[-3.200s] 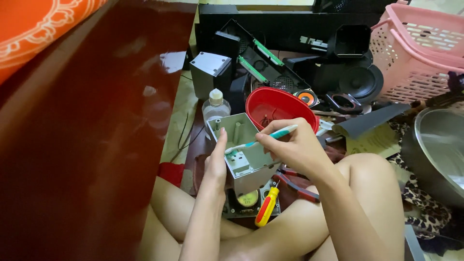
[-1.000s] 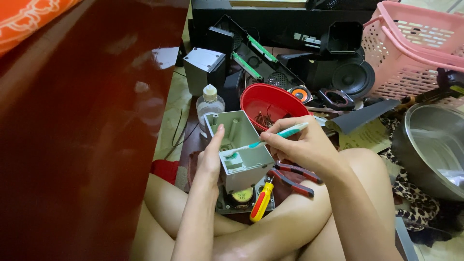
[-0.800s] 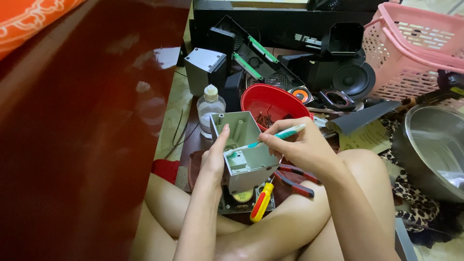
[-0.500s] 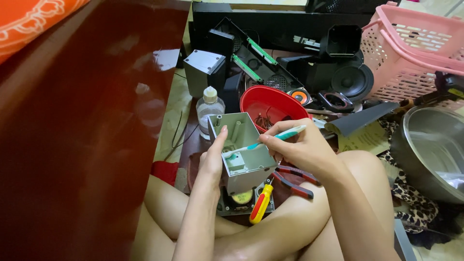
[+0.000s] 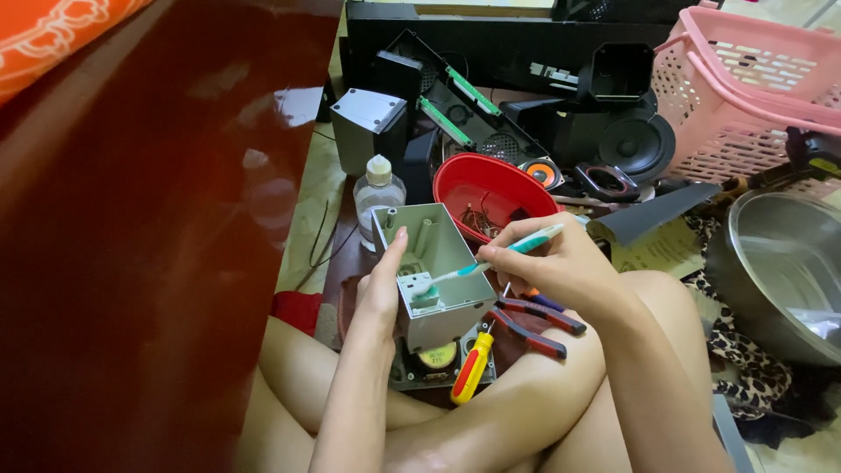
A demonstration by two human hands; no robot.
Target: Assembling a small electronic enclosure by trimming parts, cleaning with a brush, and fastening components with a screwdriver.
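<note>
The right hand pinches a toothbrush with a white and teal handle, its grip closed around the handle near the far end. The brush head points left and down into an open grey plastic box, where it meets a small teal part on the box's near inner wall. The left hand holds this box from its left side, grip closed on it, with the fingertips reaching up over the left rim. The box sits tilted above the person's crossed legs, its open face turned up toward the camera.

Just below the box lies a small circuit part with a round yellow-green disc, and a screwdriver with a yellow and red handle lies across it. To the right of the screwdriver, under the right hand, lie pliers with red and dark handles.

Farther away, just beyond the box, stands a red bowl holding tangled wires, and to its left a small clear bottle with a cream cap. Behind the bottle stands a grey speaker housing. Black speaker parts crowd the far middle. At the far right sits a pink basket, and nearer on the right a metal bowl. A dark red glossy panel fills the left.
</note>
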